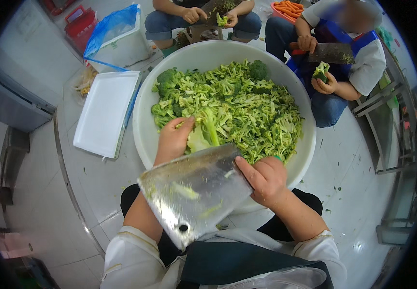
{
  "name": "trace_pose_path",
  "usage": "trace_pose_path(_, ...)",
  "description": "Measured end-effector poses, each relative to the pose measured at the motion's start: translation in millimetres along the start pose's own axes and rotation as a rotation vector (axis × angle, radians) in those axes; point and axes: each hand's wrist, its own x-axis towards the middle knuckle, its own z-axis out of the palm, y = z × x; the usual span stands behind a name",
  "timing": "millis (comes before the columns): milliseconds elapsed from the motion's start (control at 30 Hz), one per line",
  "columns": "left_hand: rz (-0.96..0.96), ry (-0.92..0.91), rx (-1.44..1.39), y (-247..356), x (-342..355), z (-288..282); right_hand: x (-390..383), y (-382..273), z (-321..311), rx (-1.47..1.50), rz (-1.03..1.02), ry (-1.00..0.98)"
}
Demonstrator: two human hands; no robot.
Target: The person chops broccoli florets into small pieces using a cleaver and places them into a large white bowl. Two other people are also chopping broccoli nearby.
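My left hand [174, 137] grips a pale green broccoli stalk [203, 130] over a large white tub [144, 130] full of chopped broccoli and florets. A wide steel cleaver [194, 192] with bits of green on its blade slants across the front of the tub, partly covering my left forearm. My right hand [266, 179] is closed on the cleaver at its right end, index finger laid on the blade. The cleaver's edge is just below the stalk; whether they touch I cannot tell.
Two co-workers [196, 14] [343, 72] sit beyond the tub, each with a cleaver and broccoli. At left are a white lid [105, 108], a blue-lined bin [119, 45] and red containers [80, 29]. A carrot basin [287, 12] is behind, a metal rack [382, 135] at right.
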Motion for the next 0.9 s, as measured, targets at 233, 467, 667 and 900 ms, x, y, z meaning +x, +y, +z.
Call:
trace_pose_path(233, -0.115, -0.068, -0.123, -1.8, -3.3, -11.9, -46.2, 53.4, 19.0, -0.132, 0.375, -0.225)
trace_pose_path(467, -0.041, 0.001, 0.079, 11.2, -4.4, -9.7, -15.4, 12.4, 3.1, 0.053, 0.25, -0.105)
trace_pose_path(667, -0.048, -0.015, 0.255, 15.8, -5.4, -5.9, 2.9, 6.8, 3.0, -0.007, 0.122, -0.067)
trace_pose_path(900, -0.016, 0.001, -0.125, 7.7, -8.9, -11.1, -57.2, 61.7, 30.2, -0.078, 0.449, -0.158)
